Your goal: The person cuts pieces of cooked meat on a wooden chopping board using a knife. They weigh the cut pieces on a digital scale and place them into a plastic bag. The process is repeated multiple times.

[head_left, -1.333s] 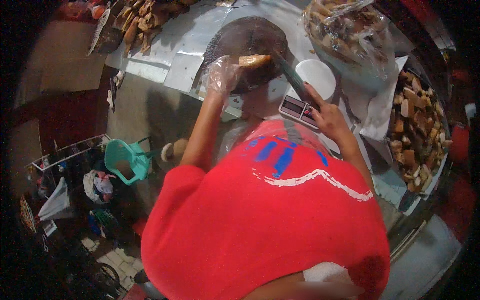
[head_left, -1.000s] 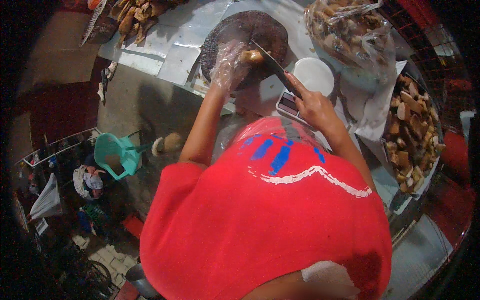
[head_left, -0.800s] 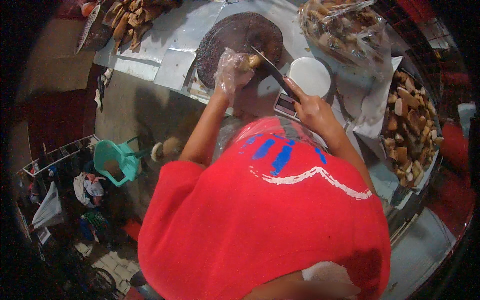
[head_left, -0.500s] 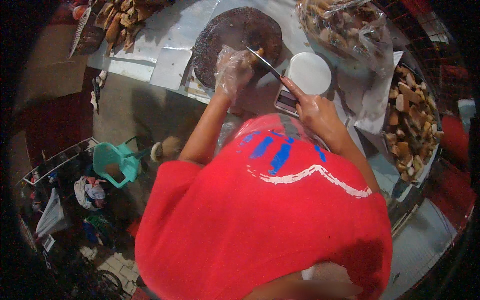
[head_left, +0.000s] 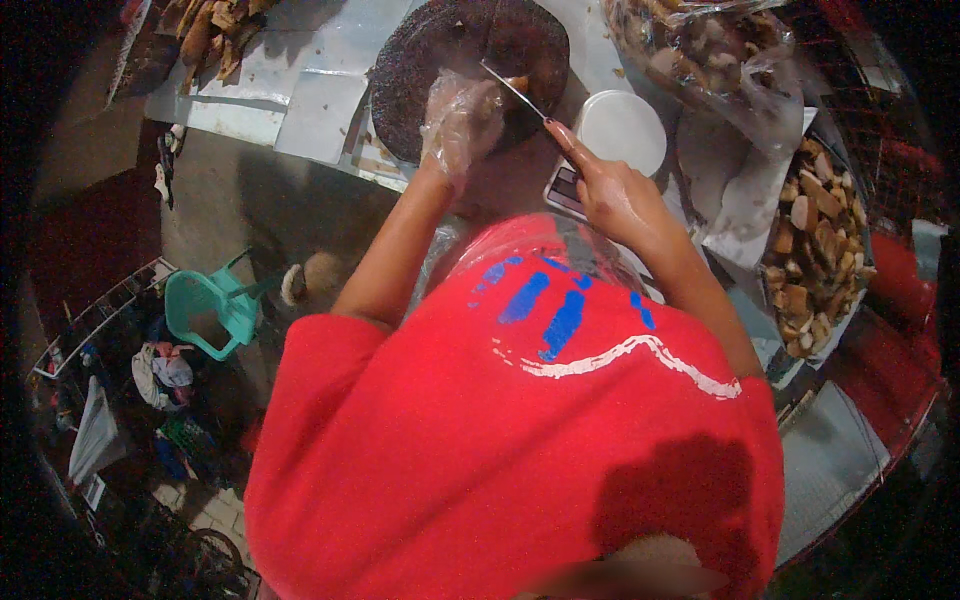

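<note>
As right hand point(head_left: 612, 192) holds knife point(head_left: 515, 91), blue strokes point(head_left: 564, 324) mark shirt point(head_left: 460, 450).

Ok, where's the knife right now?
In the head view, upper centre: the knife is in the right hand, its blade over the round block, just right of the left hand.

My left hand point(head_left: 463, 118) and my right hand point(head_left: 622, 203), two in all, one clear plastic glove point(head_left: 447, 142), one knife point(head_left: 515, 90), one round dark chopping block point(head_left: 415, 60), one white kitchen scale point(head_left: 622, 133), one stuffed clear plastic bag point(head_left: 700, 55), two heaps of brown pieces point(head_left: 820, 235), one teal plastic chair point(head_left: 236, 310)
</note>
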Available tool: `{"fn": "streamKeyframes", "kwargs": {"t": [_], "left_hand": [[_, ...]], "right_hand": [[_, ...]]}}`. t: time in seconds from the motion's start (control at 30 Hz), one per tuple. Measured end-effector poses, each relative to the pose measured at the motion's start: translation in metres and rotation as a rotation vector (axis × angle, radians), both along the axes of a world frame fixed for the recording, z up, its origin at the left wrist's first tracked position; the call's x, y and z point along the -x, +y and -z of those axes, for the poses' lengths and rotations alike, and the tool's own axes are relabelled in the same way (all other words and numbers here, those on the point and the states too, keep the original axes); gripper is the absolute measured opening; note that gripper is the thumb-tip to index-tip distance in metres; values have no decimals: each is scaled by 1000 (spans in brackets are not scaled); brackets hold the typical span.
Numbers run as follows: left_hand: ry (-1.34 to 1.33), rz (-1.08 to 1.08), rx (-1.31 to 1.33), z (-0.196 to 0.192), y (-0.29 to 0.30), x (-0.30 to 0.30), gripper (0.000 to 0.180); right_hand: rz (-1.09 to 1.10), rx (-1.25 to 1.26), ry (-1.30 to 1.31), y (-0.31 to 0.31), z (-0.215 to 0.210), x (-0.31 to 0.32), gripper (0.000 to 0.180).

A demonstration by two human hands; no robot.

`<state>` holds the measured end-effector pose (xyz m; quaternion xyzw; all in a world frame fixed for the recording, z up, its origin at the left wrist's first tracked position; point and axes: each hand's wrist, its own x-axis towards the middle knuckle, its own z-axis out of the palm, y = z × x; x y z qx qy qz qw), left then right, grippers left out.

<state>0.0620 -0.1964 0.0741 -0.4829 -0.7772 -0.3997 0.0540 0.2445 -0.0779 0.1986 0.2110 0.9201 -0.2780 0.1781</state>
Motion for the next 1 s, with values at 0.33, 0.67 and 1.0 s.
{"fn": "streamKeyframes", "kwargs": {"t": [0.33,0.67,1.0], "left_hand": [[-37,53,177,-29,-1,-5,30],[-501,58,125,-13,-1,-7,30],[-166,-303,19,11,-37,34,48]], "right_hand": [[-40,8,-119,9,-16,15,74],[2,38,90,1,63,69,72],[-7,107,-56,13,40,23,70]]}}
